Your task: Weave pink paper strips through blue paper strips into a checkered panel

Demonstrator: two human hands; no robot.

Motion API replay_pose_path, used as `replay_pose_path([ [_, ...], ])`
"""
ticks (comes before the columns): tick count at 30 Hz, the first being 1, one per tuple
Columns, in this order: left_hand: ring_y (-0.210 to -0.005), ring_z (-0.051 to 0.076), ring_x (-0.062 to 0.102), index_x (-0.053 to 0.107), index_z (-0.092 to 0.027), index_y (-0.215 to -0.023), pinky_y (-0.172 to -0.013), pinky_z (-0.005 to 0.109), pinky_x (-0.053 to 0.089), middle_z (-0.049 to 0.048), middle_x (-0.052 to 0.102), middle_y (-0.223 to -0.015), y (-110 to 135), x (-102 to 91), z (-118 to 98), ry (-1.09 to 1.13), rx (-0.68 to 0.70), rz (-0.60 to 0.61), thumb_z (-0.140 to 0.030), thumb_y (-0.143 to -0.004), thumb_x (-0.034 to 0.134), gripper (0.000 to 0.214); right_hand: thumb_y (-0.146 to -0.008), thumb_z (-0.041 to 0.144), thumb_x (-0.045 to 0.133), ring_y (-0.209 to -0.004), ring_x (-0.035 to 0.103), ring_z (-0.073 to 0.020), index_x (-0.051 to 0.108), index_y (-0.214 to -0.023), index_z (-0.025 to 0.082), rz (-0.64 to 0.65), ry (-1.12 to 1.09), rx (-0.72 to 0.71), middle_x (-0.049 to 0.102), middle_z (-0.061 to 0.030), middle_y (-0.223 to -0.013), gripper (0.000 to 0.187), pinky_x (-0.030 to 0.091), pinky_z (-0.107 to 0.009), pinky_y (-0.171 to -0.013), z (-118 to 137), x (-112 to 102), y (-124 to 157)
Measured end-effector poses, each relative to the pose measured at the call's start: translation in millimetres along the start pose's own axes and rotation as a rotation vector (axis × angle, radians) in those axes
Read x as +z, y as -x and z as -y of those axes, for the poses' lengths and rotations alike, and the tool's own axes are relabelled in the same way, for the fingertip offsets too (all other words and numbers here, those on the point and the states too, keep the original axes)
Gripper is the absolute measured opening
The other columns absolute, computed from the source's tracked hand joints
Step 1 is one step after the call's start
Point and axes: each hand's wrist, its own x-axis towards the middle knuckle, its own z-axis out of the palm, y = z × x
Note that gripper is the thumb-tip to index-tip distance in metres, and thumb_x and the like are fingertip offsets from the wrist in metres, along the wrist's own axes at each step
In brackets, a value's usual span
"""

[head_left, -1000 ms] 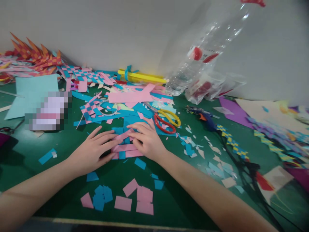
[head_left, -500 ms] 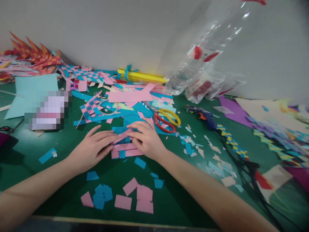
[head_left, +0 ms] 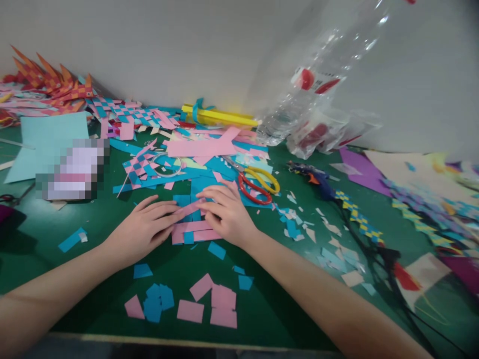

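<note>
Both hands rest on a small weave of pink and blue paper strips (head_left: 194, 232) on the green table (head_left: 262, 304). My left hand (head_left: 144, 227) lies flat with fingers stretched out, its fingertips pressing the left ends of the pink strips. My right hand (head_left: 228, 212) reaches in from the right, with its fingers and thumb pinched on a loose pink strip (head_left: 189, 208) that slants across the weave. Blue strips run up from the weave under my right fingers.
Red and yellow scissors (head_left: 258, 184) lie just behind my right hand. A glue gun (head_left: 312, 177) with its black cord lies to the right. Cut pink and blue squares (head_left: 209, 304) sit near the front edge. Woven pieces, paper sheets and a plastic bottle (head_left: 310, 85) crowd the back.
Both hands stay on the weave. My right fingers have nudged the slanting pink strip slightly. The view has shifted a little.
</note>
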Motion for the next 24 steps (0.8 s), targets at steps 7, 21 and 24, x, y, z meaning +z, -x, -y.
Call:
replay_pose_path([
  [7, -0.121, 0.021, 0.059, 0.06, -0.021, -0.128, -0.112, 0.048, 0.038, 0.0077, 0.064, -0.13, 0.5, 2.3, 2.1, -0.039, 0.043, -0.055, -0.022, -0.099, 0.043, 0.033, -0.088, 0.011, 0.047, -0.074, 0.061, -0.0149, 0.058, -0.072, 0.021, -0.069, -0.045, -0.198, 0.072, 0.001, -0.076, 0.021, 0.043, -0.037, -0.084, 8.0, -5.3, 0.0],
  [21, -0.12, 0.023, 0.06, 0.065, -0.013, -0.119, -0.112, 0.047, 0.042, 0.0124, 0.066, -0.124, -0.3, 2.3, 0.1, -0.019, -0.007, -0.13, -0.025, -0.095, 0.051, 0.03, -0.094, 0.023, 0.049, -0.107, 0.064, -0.0206, 0.069, -0.102, 0.021, 0.23, -0.093, 0.005, 0.074, -0.0029, -0.114, 0.021, 0.033, -0.048, -0.109, 6.2, 3.3, -1.4],
  [24, -0.122, 0.025, 0.058, 0.064, -0.013, -0.12, -0.112, 0.05, 0.04, 0.0129, 0.065, -0.125, 0.9, 2.5, 1.5, -0.032, -0.014, -0.124, -0.027, -0.094, 0.054, 0.031, -0.096, 0.027, 0.048, -0.111, 0.063, -0.021, 0.068, -0.104, 0.021, 0.262, -0.114, 0.015, 0.073, -0.0029, -0.115, 0.023, 0.026, -0.051, -0.115, 6.2, 2.7, -2.1],
])
